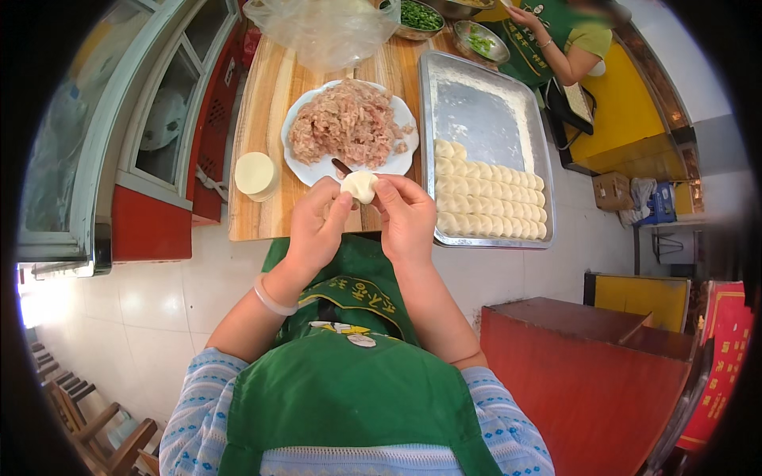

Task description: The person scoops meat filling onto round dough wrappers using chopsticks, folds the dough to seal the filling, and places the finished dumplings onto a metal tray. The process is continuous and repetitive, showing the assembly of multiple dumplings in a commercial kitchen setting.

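A folded white dumpling (pixel 359 186) is pinched between the fingertips of my left hand (pixel 318 220) and my right hand (pixel 406 217), over the near edge of the table. Just beyond them, a scalloped white plate (pixel 306 172) bears a heap of minced meat filling (pixel 345 125). A dark utensil handle (pixel 341 166) pokes out of the meat behind the dumpling. Left of the plate stands a stack of round dough wrappers (pixel 256 174). On the right, a metal tray (pixel 485 113) dusted with flour holds rows of shaped dumplings (pixel 488 199) in its near half.
The striped wooden table (pixel 262 107) carries a clear plastic bag (pixel 324 30) at the back. Bowls of chopped greens (pixel 419 15) and of green pieces (pixel 480 43) stand beyond the tray. Another person in a green apron (pixel 524 47) is at the far right. A red cabinet (pixel 583 381) stands at lower right.
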`<act>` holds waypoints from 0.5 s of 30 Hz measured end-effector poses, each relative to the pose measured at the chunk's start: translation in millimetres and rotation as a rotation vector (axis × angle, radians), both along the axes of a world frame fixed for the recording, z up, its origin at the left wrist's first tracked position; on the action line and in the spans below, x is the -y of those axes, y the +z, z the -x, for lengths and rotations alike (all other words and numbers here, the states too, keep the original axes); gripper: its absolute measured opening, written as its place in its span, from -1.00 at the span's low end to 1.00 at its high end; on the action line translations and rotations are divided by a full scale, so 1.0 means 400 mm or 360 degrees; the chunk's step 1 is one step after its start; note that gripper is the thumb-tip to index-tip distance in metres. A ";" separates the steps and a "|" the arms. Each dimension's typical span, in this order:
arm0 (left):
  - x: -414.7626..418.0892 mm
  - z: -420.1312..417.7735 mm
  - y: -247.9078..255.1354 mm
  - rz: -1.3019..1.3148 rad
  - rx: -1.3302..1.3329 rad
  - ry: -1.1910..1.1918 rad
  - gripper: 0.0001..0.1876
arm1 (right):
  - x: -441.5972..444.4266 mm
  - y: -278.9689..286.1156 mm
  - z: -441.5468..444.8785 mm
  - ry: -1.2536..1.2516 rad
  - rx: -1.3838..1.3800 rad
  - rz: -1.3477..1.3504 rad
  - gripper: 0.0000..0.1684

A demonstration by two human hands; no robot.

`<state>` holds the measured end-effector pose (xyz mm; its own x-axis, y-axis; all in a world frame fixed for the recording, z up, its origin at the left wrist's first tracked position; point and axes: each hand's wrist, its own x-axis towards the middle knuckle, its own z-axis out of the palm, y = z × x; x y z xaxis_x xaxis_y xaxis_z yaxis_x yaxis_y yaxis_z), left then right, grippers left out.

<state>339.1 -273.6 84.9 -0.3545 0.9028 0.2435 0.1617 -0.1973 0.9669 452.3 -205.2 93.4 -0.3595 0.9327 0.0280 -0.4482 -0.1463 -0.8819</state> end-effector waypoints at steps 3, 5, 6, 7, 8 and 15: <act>0.003 -0.011 -0.016 -0.0069 0.0109 0.0049 -0.74 | 0.011 0.011 0.009 0.0024 -0.0209 0.0313 -0.85; 0.001 -0.031 -0.003 -0.0140 0.0423 0.0062 -0.77 | 0.014 -0.007 0.014 -0.0027 -0.0255 0.0281 -0.86; 0.000 -0.037 -0.004 -0.0201 0.0557 0.0057 -0.78 | 0.018 -0.013 0.017 -0.0035 -0.0293 0.0238 -0.86; -0.002 -0.043 -0.008 -0.0262 0.0692 0.0050 -0.79 | 0.023 -0.018 0.019 -0.0043 -0.0332 0.0196 -0.85; -0.003 -0.047 -0.010 -0.0323 0.0827 0.0044 -0.79 | 0.026 -0.020 0.019 -0.0051 -0.0370 0.0153 -0.85; -0.018 -0.003 -0.012 -0.0448 0.0794 -0.0150 -0.77 | 0.027 0.031 0.008 0.0068 -0.0082 0.0140 -0.84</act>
<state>340.5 -266.5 80.3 -0.4094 0.8606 0.3030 -0.3307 -0.4495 0.8298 449.1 -216.0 105.9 -0.3990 0.9164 -0.0335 -0.4846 -0.2417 -0.8407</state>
